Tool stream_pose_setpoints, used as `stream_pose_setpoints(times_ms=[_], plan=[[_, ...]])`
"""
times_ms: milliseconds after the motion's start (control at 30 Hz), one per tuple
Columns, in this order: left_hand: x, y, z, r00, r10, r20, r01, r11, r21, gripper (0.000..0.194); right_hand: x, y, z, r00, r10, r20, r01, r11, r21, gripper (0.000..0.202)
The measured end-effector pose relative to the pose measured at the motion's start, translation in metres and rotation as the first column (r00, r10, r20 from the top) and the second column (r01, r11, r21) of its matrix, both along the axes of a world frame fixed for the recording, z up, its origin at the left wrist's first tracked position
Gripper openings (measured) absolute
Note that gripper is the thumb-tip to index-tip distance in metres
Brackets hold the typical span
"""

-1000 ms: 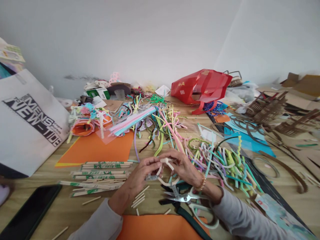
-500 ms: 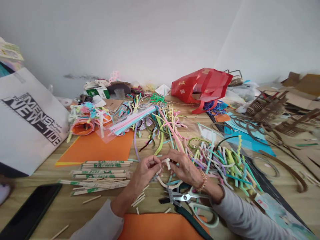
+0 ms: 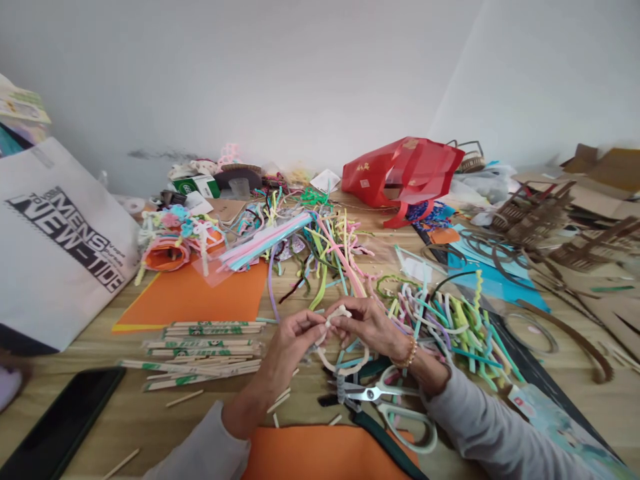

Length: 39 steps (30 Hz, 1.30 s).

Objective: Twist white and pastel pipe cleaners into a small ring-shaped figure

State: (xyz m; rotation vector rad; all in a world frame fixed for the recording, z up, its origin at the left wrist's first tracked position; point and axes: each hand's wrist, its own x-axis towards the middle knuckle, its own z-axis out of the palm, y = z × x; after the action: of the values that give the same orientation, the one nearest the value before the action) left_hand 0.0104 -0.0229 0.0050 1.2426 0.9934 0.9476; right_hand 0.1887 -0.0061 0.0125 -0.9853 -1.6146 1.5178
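Note:
A cream pipe cleaner (image 3: 327,363) is bent into a loop, its ends pinched between my two hands. My left hand (image 3: 295,343) grips it from the left with thumb and forefinger. From the right, my right hand (image 3: 370,327) presses fingers and thumb on a small bent tuft at the loop's top. The rest of the loop hangs below the fingers. Just under it lie open scissors (image 3: 373,393) with pale handles and dark-handled pliers (image 3: 380,443). A grey fuzzy piece (image 3: 341,387) lies across the scissor blades.
Wrapped chopsticks (image 3: 205,347) and a phone (image 3: 65,420) lie to the left. Orange sheets (image 3: 200,300) are behind them. Loose pipe cleaners (image 3: 460,327) are heaped right and centre. A red bag (image 3: 400,170) stands at the back, a white bag (image 3: 75,247) far left.
The cream loop has come further into view below my hands. My right fingers have shifted on its top, and the short end that stuck down there is now bent up.

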Motion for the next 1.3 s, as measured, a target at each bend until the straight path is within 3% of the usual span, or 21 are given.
stream_pose_setpoints(times_ms=[67, 233, 433, 767, 933, 1067, 1300], plan=[[-0.005, 0.001, 0.006, 0.990, -0.086, 0.116, 0.099, 0.988, -0.118, 0.016, 0.001, 0.000, 0.004, 1.000, 0.022, -0.016, -0.021, 1.000, 0.018, 0.037], [-0.013, -0.001, 0.020, 0.968, -0.206, 0.143, 0.219, 0.972, -0.082, 0.018, 0.004, -0.002, 0.009, 0.996, 0.077, -0.033, -0.075, 0.996, 0.054, 0.032], [-0.006, 0.004, 0.006, 0.947, -0.180, 0.264, 0.243, 0.942, -0.230, 0.024, 0.006, -0.004, 0.011, 0.982, 0.117, -0.151, -0.117, 0.993, 0.006, 0.028], [-0.005, 0.006, -0.001, 0.984, -0.106, 0.143, 0.122, 0.986, -0.111, 0.019, 0.006, -0.005, 0.014, 0.992, 0.123, 0.015, -0.124, 0.990, 0.071, 0.025], [-0.004, 0.005, -0.002, 0.996, -0.083, 0.036, 0.082, 0.997, 0.008, 0.011, 0.003, -0.004, 0.012, 0.997, 0.046, -0.058, -0.045, 0.999, 0.004, 0.032], [-0.002, 0.004, 0.001, 1.000, -0.015, -0.007, 0.015, 0.999, 0.041, 0.008, 0.002, -0.002, 0.009, 0.993, 0.066, -0.102, -0.074, 0.995, -0.072, 0.032], [0.000, 0.002, 0.001, 0.996, 0.083, -0.035, -0.080, 0.993, 0.092, 0.009, 0.000, 0.000, -0.002, 0.997, 0.048, -0.057, -0.052, 0.997, -0.063, 0.027]])
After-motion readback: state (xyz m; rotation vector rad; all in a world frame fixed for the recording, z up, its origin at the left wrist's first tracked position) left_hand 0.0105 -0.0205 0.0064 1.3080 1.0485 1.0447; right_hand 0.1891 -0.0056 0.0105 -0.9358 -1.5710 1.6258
